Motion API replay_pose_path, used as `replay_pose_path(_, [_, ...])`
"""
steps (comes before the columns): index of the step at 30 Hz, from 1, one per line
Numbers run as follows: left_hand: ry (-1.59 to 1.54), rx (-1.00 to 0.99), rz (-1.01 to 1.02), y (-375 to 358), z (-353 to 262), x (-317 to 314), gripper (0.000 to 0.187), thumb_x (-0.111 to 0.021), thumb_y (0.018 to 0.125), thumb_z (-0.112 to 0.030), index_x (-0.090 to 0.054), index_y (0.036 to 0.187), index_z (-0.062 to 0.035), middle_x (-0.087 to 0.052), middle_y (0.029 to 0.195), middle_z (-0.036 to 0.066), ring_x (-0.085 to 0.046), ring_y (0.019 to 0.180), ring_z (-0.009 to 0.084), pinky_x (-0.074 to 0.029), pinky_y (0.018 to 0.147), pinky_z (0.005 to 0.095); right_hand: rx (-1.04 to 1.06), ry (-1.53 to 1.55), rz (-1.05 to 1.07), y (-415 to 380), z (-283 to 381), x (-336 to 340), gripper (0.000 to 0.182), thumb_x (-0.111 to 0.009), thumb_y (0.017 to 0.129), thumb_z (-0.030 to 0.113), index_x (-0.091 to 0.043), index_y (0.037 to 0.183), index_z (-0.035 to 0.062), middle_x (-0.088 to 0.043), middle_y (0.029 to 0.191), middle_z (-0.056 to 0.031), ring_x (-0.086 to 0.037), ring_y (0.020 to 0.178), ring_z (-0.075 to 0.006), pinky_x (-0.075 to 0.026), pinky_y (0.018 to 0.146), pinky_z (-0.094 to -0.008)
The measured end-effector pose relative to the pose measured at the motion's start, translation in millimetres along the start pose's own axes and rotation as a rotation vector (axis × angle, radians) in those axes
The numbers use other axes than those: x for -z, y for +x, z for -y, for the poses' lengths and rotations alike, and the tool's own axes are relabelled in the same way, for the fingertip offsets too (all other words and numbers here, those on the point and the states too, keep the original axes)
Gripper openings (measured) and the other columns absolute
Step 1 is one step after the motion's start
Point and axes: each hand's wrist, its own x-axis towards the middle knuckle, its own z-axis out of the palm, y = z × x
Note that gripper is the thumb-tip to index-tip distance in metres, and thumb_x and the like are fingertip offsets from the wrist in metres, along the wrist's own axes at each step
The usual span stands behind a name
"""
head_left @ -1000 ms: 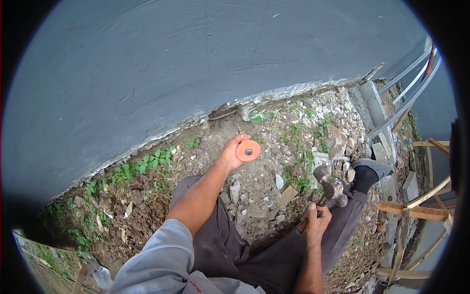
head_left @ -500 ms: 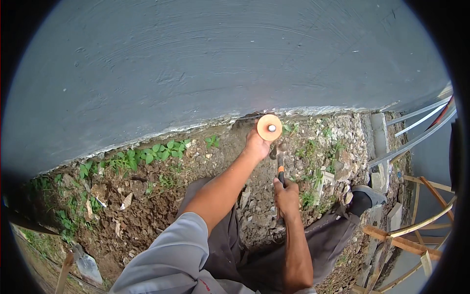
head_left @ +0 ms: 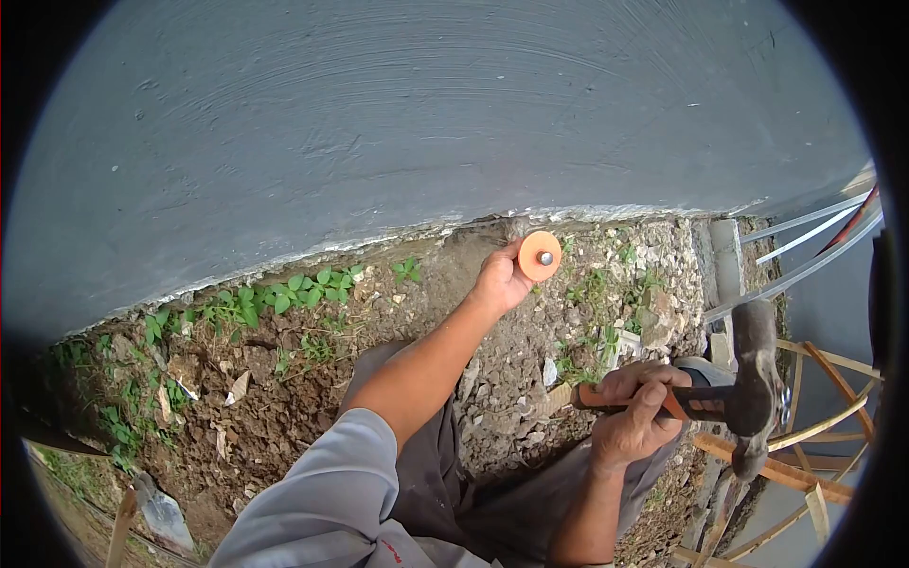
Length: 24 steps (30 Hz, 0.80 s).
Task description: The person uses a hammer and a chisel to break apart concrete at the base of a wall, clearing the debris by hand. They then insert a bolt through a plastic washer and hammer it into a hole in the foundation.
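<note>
My left hand (head_left: 502, 281) is wrapped round a chisel with a round orange hand guard (head_left: 533, 248), its metal striking end (head_left: 544, 257) facing me. It is held at the foot of the grey wall, over a hollow; the chisel's tip is hidden behind the hand and guard. Out to the right, my right hand (head_left: 636, 421) grips a hammer (head_left: 755, 379) by its black and orange handle. The dark steel hammer head is raised, well apart from the chisel.
The grey wall (head_left: 426, 114) rises ahead, its rough edge meeting rubble and soil (head_left: 275, 398). Green plants (head_left: 284, 292) grow along it. Wooden strips (head_left: 814, 426) and pale conduits (head_left: 805, 279) are at the right. A shovel blade (head_left: 163, 511) lies at lower left.
My right hand has lifted the hammer away from below the chisel, swinging it right and up towards me. The chisel guard has shifted slightly right and down in my left hand.
</note>
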Motion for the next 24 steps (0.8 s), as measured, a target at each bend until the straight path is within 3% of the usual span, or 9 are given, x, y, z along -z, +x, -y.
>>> replay_pose_path(3, [-0.017,-0.015,-0.014,1,0,2,0.033,-0.038,0.102,-0.025,-0.055,0.113,0.0003,-0.062,0.11,0.011,-0.061,0.102,0.0232,-0.051,0.094,0.0405,0.033,-0.085,-0.205,-4,-38,-18,0.021,-0.058,0.093,0.018,-0.047,0.082,0.003,-0.049,0.057,-0.004,-0.047,0.049,-0.0117,-0.04,0.042,-0.0238])
replay_pose_path(5, [-0.011,-0.02,-0.015,3,4,8,0.033,-0.038,0.102,-0.026,-0.054,0.114,0.0004,-0.062,0.111,0.012,-0.061,0.102,0.0235,-0.051,0.094,0.0411,-0.476,-0.57,0.124,-34,-104,12,0.022,-0.059,0.093,0.017,-0.048,0.078,0.0052,-0.047,0.055,-0.0011,-0.046,0.049,-0.0103,-0.037,0.041,-0.0243])
replay_pose_path(9, [0.006,-0.051,0.041,4,-1,6,0.034,-0.037,0.102,-0.027,-0.053,0.114,0.0008,-0.062,0.113,0.012,-0.062,0.104,0.0239,-0.052,0.094,0.041,-0.933,-0.29,0.193,-24,-59,4,0.022,-0.059,0.093,0.018,-0.048,0.078,0.0061,-0.047,0.056,0.0009,-0.044,0.046,-0.0085,-0.034,0.04,-0.0241])
replay_pose_path(15, [-0.046,-0.041,-0.006,3,-4,-1,0.034,-0.036,0.102,-0.027,-0.053,0.114,0.0002,-0.062,0.112,0.012,-0.062,0.103,0.024,-0.052,0.093,0.0409,0.087,0.027,0.012,58,50,7,0.026,-0.052,0.096,0.019,-0.045,0.075,0.0058,-0.043,0.059,-0.0015,-0.043,0.049,-0.0096,-0.039,0.044,-0.0244])
replay_pose_path(19, [-0.061,-0.045,-0.012,-1,-8,-4,0.028,-0.039,0.102,-0.022,-0.051,0.115,-0.0001,-0.06,0.113,0.012,-0.061,0.105,0.0236,-0.051,0.094,0.0413,0.485,-0.066,-0.125,61,29,-7,0.036,-0.041,0.1,0.018,-0.034,0.067,0.0074,-0.038,0.059,-0.0017,-0.044,0.052,-0.0141,-0.044,0.05,-0.0277])
replay_pose_path(20, [-0.075,-0.036,-0.028,-3,-8,-7,0.028,-0.039,0.102,-0.022,-0.052,0.114,-0.0006,-0.061,0.112,0.011,-0.061,0.104,0.0233,-0.051,0.094,0.0407,0.285,-0.102,-0.24,30,-9,-28,0.03,-0.047,0.097,0.015,-0.039,0.07,0.0067,-0.043,0.059,-0.0018,-0.045,0.052,-0.0141,-0.045,0.048,-0.0287])
replay_pose_path(22, [-0.013,-0.009,0.023,10,-10,9,0.028,-0.04,0.102,-0.023,-0.053,0.113,-0.0011,-0.062,0.111,0.011,-0.061,0.104,0.0229,-0.051,0.094,0.0401,-0.61,-0.584,0.355,-40,-107,14,0.022,-0.064,0.088,0.014,-0.047,0.076,0.0056,-0.05,0.058,-0.0015,-0.045,0.046,-0.0083,-0.041,0.042,-0.0255])
replay_pose_path(23, [0.05,0.017,0.062,13,-11,14,0.028,-0.04,0.101,-0.023,-0.054,0.112,-0.0017,-0.063,0.11,0.01,-0.061,0.103,0.0225,-0.051,0.093,0.0396,-1.032,-0.482,0.263,-41,-83,-3,0.023,-0.066,0.087,0.015,-0.049,0.076,0.0046,-0.049,0.055,-0.0003,-0.042,0.04,-0.0076,-0.035,0.037,-0.0238])
replay_pose_path(24, [0.088,-0.064,0.012,-2,-11,-2,0.028,-0.04,0.101,-0.024,-0.056,0.111,-0.0021,-0.064,0.108,0.01,-0.062,0.1,0.0218,-0.052,0.092,0.0385,-0.94,-0.393,0.222,-48,-80,-5,0.023,-0.066,0.088,0.016,-0.049,0.076,0.0043,-0.048,0.054,-0.0002,-0.041,0.039,-0.0082,-0.034,0.035,-0.024])
